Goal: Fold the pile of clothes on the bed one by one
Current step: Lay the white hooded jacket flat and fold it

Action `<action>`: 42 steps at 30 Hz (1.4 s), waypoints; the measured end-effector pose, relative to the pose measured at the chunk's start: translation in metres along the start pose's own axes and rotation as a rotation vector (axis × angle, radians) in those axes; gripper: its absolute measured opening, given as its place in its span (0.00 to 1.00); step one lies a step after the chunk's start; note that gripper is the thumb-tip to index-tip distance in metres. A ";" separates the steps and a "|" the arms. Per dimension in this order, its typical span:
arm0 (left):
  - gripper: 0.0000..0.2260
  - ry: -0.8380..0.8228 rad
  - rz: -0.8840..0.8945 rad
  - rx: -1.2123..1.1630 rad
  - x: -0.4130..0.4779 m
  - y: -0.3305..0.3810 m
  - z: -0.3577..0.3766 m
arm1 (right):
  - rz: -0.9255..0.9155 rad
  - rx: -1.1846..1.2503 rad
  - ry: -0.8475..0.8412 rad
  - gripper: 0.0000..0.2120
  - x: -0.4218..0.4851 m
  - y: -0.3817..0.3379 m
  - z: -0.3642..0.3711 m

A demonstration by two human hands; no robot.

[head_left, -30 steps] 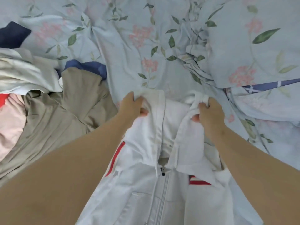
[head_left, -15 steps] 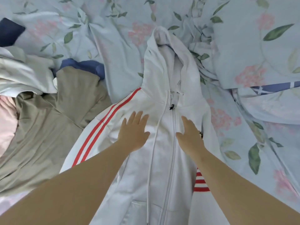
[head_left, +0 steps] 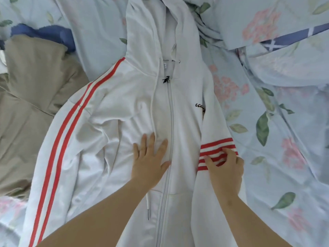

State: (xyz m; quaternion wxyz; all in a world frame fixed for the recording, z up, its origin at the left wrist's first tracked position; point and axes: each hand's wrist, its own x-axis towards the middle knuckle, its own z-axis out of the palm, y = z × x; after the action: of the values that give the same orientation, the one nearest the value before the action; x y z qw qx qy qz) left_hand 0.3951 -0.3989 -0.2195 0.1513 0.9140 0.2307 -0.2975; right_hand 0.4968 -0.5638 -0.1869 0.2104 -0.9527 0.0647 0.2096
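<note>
The left hand and right hand are both bare. The left forearm and right forearm are bare too, slim and smooth, uncovered all the way to the lower edge of the view.

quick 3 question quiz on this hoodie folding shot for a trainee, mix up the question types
1. True or false: the left hand lies flat on the front of the white zip hoodie.
2. What does the right hand hold? A) a hanger B) the red-striped cuff C) a sock
3. Fill in: the tan garment lies on the person's ____ side of the hoodie.

Key: 1 true; 2 B; 3 left
</note>
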 end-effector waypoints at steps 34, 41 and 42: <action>0.26 -0.044 -0.074 -0.149 -0.096 0.114 0.034 | 0.212 0.263 0.057 0.07 -0.038 0.149 -0.094; 0.26 -0.022 -0.068 -0.228 -0.086 0.127 0.022 | 0.266 0.271 -0.276 0.16 -0.020 0.162 -0.093; 0.26 -0.004 -0.066 -0.246 -0.082 0.129 0.021 | 0.347 0.392 -0.297 0.21 -0.019 0.159 -0.091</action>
State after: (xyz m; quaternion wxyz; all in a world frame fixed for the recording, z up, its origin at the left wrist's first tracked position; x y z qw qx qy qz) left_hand 0.3927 -0.5441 -0.1679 0.2527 0.8799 0.2952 -0.2736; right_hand 0.4799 -0.7459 -0.1630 0.3587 -0.8275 0.2343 0.3629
